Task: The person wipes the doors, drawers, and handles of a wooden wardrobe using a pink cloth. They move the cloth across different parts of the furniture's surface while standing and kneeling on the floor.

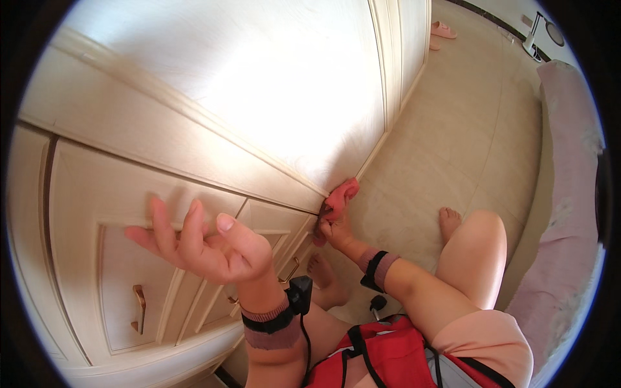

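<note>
My right hand (338, 230) is closed on a red cloth (343, 195), low down at the corner where the pale wooden cabinet's side panel (271, 97) meets its drawer fronts. The cloth touches the cabinet there, just above the floor. My left hand (213, 247) is raised in front of a drawer front (116, 189), fingers apart and slightly curled, palm turned partly up, with nothing in it. Below it, a curved metal handle (140, 309) is fixed to the panel. Each wrist wears a knitted cuff with a black strap.
Beige floor tiles (451, 131) run along the cabinet's side. A bed with a pink cover (567, 194) stands at the right. Pink slippers (442, 30) and a white stand with a round head (531, 43) are at the far end. My bare feet are on the floor near the cabinet.
</note>
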`<state>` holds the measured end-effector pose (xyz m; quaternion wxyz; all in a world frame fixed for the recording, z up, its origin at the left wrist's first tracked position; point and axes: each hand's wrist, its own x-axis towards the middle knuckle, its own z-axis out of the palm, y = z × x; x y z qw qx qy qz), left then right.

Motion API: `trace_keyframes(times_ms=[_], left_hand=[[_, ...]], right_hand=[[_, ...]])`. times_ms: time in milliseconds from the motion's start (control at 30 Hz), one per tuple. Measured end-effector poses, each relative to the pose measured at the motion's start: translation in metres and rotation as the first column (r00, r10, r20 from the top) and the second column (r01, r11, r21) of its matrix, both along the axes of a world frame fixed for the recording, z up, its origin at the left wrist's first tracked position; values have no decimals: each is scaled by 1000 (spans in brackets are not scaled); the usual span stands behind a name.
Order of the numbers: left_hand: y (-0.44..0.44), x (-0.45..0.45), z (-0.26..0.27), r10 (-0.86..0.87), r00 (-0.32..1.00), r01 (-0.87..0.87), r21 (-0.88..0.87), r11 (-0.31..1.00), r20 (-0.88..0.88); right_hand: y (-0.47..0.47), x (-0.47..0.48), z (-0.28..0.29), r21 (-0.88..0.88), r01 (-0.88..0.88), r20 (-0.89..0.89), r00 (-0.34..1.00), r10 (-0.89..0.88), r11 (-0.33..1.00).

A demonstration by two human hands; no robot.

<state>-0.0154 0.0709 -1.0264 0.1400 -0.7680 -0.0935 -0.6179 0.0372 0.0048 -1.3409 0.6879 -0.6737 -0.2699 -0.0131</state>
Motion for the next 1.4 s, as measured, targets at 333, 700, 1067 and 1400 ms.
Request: trace_keyframes(times_ms=[333, 700, 1067, 1400], left_hand=[[0, 5, -3, -22, 1000, 22, -1, 1000, 4], [1, 11, 2, -26, 999, 23, 79, 997, 28], [-4, 12, 8, -32, 996, 28, 52, 998, 87], [-7, 6, 1, -15, 1000, 15, 13, 1000, 18]], right_hand=[[3, -4, -64, -58, 55, -107, 992, -61, 997], [-30, 74, -40, -149, 5, -596, 798, -94, 989], [7, 77, 365, 510, 69, 371, 882, -292, 858], [44, 75, 318, 470, -119, 387, 919, -82, 874]])
